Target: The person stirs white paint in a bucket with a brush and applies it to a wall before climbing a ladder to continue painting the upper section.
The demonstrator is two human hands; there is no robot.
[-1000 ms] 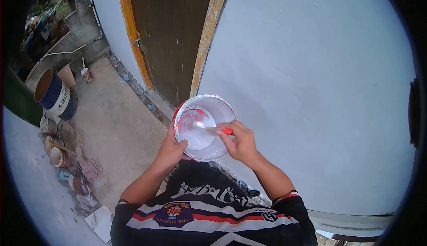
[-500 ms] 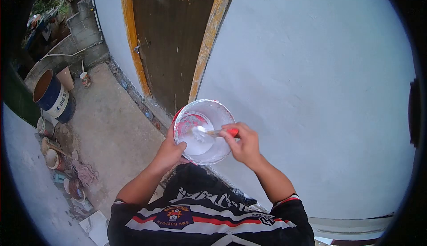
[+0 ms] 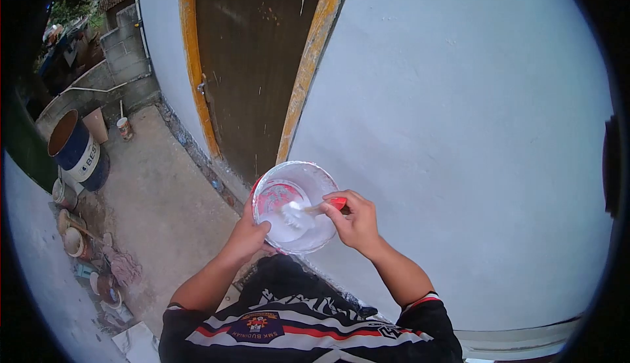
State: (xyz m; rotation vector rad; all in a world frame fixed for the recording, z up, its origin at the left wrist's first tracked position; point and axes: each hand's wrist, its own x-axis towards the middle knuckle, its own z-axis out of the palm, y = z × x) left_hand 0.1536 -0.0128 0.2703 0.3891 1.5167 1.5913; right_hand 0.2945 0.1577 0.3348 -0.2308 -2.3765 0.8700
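Note:
A paint bucket [image 3: 321, 178] is tilted in front of my body, red outside and smeared white within. White paint [image 3: 281, 230] pools in its lower part, and red shows through on the bottom. My left hand [image 3: 250, 232] is closed on the bucket's left side, with the thumb over the rim. In my right hand [image 3: 356, 219] is a paintbrush [image 3: 337, 203] with a red handle, gripped between thumb and fingers. Its white-coated bristles are inside the bucket, at the paint.
A pale wall [image 3: 459, 133] rises close on the right, beside a dark door [image 3: 256, 61] in a worn yellow frame. Along the left stand a blue drum [image 3: 92, 160], several buckets and a mop head [image 3: 125, 268]. Concrete floor [image 3: 157, 199] lies between.
The bucket, with both hands, sits slightly lower and further left in view. The brush has shifted a little, its bristles still inside the bucket.

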